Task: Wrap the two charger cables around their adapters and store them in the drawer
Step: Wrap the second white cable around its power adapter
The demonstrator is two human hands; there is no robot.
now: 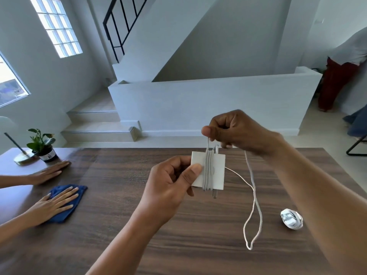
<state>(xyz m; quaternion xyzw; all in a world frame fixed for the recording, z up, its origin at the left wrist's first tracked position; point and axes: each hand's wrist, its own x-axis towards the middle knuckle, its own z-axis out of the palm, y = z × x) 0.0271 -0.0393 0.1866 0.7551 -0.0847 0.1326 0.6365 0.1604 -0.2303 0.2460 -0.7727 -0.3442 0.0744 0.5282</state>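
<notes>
My left hand (pixel 170 185) holds a white square adapter (pixel 217 171) above the wooden table (pixel 123 225), thumb pressed on its left face. A few turns of white cable (pixel 255 207) lie around its middle, and its metal prongs point down. My right hand (pixel 234 130) pinches the cable just above the adapter; the loose rest hangs in a long loop down to the table. A second charger (pixel 291 218), a white wound bundle, lies on the table to the right, under my right forearm. No drawer is in view.
Another person's two hands rest on the table at the left, one (pixel 57 203) on a blue cloth (pixel 67 203), the other (pixel 49 171) flat. A small potted plant (pixel 42 144) and a brass lamp base (pixel 22 157) stand at the far left corner. Stairs and a low wall lie beyond.
</notes>
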